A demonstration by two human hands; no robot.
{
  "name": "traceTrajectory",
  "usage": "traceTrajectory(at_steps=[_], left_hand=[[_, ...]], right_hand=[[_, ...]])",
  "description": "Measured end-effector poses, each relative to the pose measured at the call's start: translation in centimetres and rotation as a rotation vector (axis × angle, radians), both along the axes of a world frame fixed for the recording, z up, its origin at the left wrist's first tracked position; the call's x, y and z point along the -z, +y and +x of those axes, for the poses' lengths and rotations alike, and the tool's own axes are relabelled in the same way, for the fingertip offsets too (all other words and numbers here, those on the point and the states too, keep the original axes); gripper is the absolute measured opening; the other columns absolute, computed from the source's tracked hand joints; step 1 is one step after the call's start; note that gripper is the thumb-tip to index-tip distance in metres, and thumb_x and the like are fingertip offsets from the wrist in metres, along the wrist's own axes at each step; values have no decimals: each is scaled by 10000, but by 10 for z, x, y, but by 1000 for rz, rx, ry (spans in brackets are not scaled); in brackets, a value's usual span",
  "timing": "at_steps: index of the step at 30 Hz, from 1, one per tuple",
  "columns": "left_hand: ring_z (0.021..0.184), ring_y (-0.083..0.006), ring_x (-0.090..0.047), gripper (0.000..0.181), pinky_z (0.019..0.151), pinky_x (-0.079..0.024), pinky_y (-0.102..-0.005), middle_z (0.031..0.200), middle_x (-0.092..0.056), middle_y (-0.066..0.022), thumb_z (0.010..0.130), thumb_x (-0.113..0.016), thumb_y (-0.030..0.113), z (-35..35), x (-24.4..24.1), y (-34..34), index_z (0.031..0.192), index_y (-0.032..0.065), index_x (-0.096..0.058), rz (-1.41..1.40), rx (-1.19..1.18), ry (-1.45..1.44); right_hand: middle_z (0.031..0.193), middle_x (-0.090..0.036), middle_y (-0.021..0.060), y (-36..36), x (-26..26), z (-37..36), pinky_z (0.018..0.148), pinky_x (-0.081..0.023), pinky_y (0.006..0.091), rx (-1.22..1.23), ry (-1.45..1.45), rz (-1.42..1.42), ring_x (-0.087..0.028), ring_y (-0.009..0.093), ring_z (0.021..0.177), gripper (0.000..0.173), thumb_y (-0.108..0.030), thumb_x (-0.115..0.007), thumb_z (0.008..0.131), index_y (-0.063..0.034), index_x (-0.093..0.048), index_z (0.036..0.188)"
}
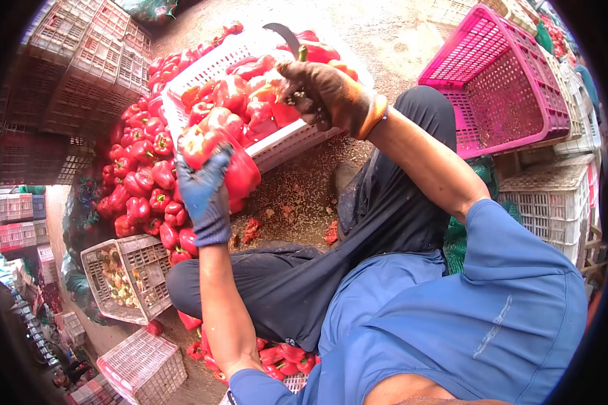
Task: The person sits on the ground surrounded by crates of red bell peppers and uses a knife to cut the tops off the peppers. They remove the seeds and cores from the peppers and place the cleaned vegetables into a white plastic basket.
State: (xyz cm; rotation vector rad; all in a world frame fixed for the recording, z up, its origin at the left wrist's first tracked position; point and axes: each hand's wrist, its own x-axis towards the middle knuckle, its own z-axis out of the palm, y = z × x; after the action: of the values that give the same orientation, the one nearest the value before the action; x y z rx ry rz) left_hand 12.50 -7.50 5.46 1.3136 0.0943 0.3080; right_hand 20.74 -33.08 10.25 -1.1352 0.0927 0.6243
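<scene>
My left hand [201, 195], in a blue and grey knit glove, grips a red bell pepper [196, 148] at the near left corner of a white plastic crate [291, 144]. Another red pepper surface [242, 172] shows just right of those fingers; whether it is held too is unclear. Over the crate's right part, my right hand [329, 96] wears a soiled orange-brown glove. A dark curved blade [283, 36] rises beyond its fingers, and its handle is hidden in the fist. Beside the blade stands a green pepper stem [303, 53]. Red peppers [230, 93], some apparently cut, fill the crate.
Whole red peppers [142, 172] are heaped left of the crate. A tipped grey crate [149, 271] holds pale pepper cores. An upturned crate [142, 362] lies below it. Stacked crates [81, 55] rise at left; a pink crate [537, 101] stands at right. Seeds and scraps litter the ground [294, 202].
</scene>
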Motion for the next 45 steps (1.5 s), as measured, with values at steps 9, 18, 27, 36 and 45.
traceTrajectory(at_steps=[9, 18, 27, 36, 45], left_hand=[[1145, -419, -664, 908, 1022, -489, -464, 1203, -696, -270, 880, -518, 780, 138, 3, -33, 1340, 4, -621, 1614, -255, 507], [1383, -427, -472, 791, 1170, -235, -645, 1513, -498, -221, 912, -602, 575, 156, 70, -53, 1548, 142, -418, 1801, -328, 236], [1335, -393, -528, 594, 1120, -292, -679, 1443, -557, -185, 963, -521, 523, 206, 70, -51, 1425, 153, -554, 1615, -272, 506], [1054, -279, -699, 503, 912, -535, -392, 1142, -729, -134, 944, -666, 404, 145, 14, -39, 1292, 41, -649, 1064, -50, -42], [855, -169, -711, 383, 720, -576, -307, 1151, -722, -77, 1048, -478, 339, 28, -1, -42, 1298, 100, -645, -105, 412, 495]], right_hand=[[548, -448, -42, -26, 4, 18, 394, -260, 277, 58, 55, 45, -419, 105, 435, 508, -599, -651, 948, -130, -631, 752], [542, -484, -18, -35, -8, 20, 363, -327, 284, 206, 94, -51, -474, 120, 402, 544, -594, -655, 951, -69, -646, 809], [547, -455, -45, -23, -4, 36, 378, -311, 261, -7, -13, 44, -429, 79, 408, 344, -467, -714, 952, -137, -626, 916], [895, -619, -11, -16, 29, 30, 760, -507, 275, 156, -683, -335, -576, 75, 838, 590, -253, -916, 785, -16, -624, 1239], [932, -698, 99, 24, 27, -7, 766, -537, 336, -128, -787, -612, -645, 151, 864, 549, -286, -923, 754, 1, -652, 1137]])
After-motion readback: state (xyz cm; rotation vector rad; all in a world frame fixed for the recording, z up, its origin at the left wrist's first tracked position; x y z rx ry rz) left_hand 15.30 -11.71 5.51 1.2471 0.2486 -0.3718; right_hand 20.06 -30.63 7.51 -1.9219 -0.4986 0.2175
